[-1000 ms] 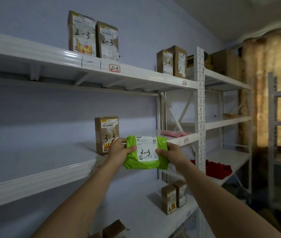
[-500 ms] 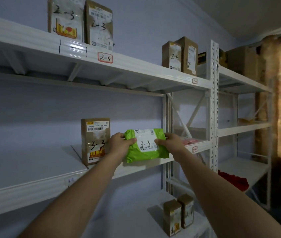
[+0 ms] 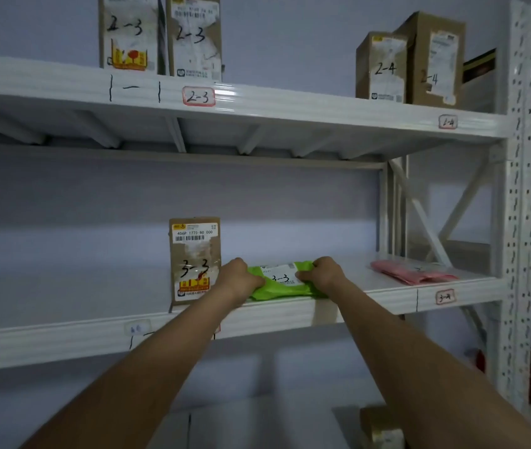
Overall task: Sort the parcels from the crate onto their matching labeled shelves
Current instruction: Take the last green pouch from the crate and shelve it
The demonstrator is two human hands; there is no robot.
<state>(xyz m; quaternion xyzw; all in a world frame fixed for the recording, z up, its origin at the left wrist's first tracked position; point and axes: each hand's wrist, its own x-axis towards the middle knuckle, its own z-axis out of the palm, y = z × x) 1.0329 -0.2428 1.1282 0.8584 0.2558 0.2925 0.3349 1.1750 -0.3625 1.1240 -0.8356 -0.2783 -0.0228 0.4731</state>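
A green parcel bag (image 3: 285, 286) with a white label marked 3-3 lies flat on the middle shelf (image 3: 63, 338), just inside its front edge. My left hand (image 3: 238, 277) grips its left end and my right hand (image 3: 322, 273) grips its right end. Right beside my left hand stands a brown cardboard box (image 3: 194, 257) marked 3-3. The shelf's own tag under this section is hidden behind my left forearm.
A pink bag (image 3: 413, 273) lies further right above a tag reading 3-4 (image 3: 445, 297). The top shelf carries two boxes marked 2-3 (image 3: 160, 34) and two marked 2-4 (image 3: 410, 63). A white perforated upright (image 3: 520, 205) stands at right. A small box (image 3: 382, 429) sits on the shelf below.
Both hands have carried the green bag forward and down from the air onto the middle shelf. It now lies flat beside the 3-3 box. The view has moved closer.
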